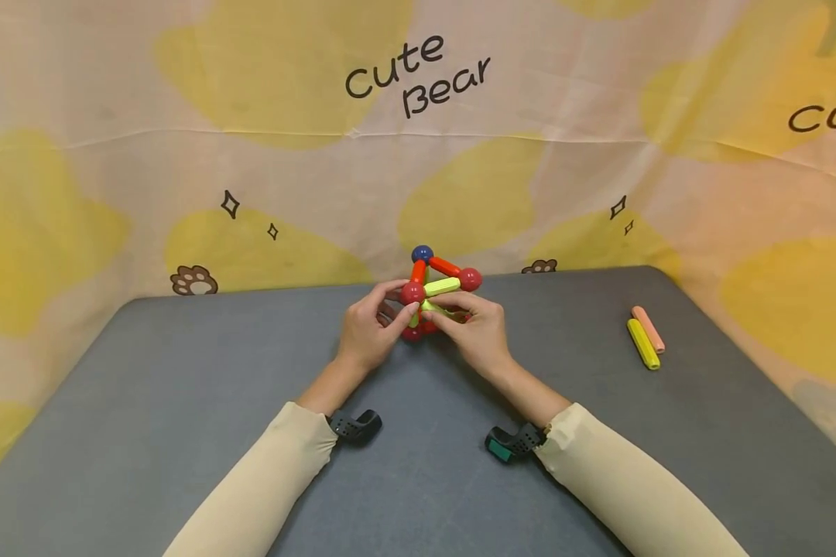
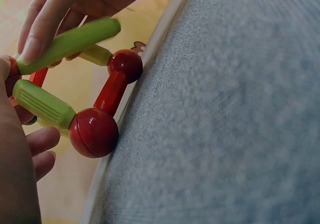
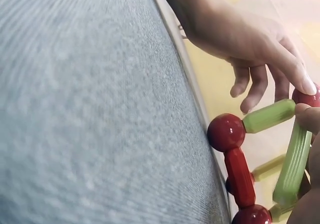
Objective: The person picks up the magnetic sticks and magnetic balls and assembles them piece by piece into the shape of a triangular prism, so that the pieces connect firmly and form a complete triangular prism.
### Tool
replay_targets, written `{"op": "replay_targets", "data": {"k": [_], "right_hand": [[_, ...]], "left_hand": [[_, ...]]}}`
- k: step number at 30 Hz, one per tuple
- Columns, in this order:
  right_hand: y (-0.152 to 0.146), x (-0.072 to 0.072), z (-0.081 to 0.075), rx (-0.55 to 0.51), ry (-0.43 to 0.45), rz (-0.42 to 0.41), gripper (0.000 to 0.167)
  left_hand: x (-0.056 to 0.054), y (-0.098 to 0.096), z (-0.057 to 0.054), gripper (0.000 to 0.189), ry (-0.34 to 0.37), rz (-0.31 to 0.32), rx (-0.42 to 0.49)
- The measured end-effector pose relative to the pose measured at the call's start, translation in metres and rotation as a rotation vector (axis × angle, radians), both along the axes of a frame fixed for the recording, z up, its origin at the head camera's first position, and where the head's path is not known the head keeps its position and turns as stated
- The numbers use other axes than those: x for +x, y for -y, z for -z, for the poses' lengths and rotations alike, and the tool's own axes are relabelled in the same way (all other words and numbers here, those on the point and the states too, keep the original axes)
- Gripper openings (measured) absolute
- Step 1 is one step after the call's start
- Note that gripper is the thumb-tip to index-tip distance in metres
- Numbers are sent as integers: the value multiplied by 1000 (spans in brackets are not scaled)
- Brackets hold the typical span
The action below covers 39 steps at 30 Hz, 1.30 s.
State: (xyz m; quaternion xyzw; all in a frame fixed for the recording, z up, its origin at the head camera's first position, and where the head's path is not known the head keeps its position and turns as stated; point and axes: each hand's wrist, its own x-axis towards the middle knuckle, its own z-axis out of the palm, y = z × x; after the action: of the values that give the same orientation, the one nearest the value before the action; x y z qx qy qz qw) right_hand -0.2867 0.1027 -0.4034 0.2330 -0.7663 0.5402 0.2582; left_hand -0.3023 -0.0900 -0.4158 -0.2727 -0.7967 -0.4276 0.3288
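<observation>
A frame of magnetic sticks and balls point(image 1: 470, 279) stands on the table, with a blue ball point(image 1: 423, 254) at its top and red and lime-green sticks between red balls. My left hand point(image 1: 369, 331) holds a red ball point(image 1: 412, 293) at the near upper corner between thumb and fingers. From the right, my right hand point(image 1: 479, 333) pinches a lime-green stick point(image 2: 80, 42). One end of this stick is at the held red ball; its other end points down, apart from the lower red ball point(image 2: 94, 133) in the left wrist view. Fingers hide part of the frame.
Two loose sticks, one yellow point(image 1: 643, 344) and one pink point(image 1: 649, 331), lie side by side at the right of the grey table point(image 1: 202, 402). Behind the table's far edge hangs a patterned cloth point(image 1: 306, 178). Each wrist wears a dark band point(image 1: 355, 425).
</observation>
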Motion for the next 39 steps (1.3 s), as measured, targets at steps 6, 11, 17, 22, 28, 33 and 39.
{"op": "replay_targets", "data": {"k": [6,11,17,22,28,33,39], "right_hand": [[1,0,-1,3,-36,-14,22],[-12,-4,-6,-126,-213,157,8],[-36,-20,2,-228,143,147,27],[-46,-28,13,101,435,-206,55],[-43,-30,16,222,414,-284,69],[-43,-28,19,188,398,-227,46],[-43,-28,19,144,395,-210,37]], "left_hand": [[1,2,0,39,-7,-15,-2],[0,1,0,37,-8,-15,3],[-4,2,3,33,7,-14,48],[-5,2,4,33,33,-24,64],[-5,4,5,33,59,-14,107],[-4,4,4,33,73,5,106],[-5,3,4,33,74,18,110]]}}
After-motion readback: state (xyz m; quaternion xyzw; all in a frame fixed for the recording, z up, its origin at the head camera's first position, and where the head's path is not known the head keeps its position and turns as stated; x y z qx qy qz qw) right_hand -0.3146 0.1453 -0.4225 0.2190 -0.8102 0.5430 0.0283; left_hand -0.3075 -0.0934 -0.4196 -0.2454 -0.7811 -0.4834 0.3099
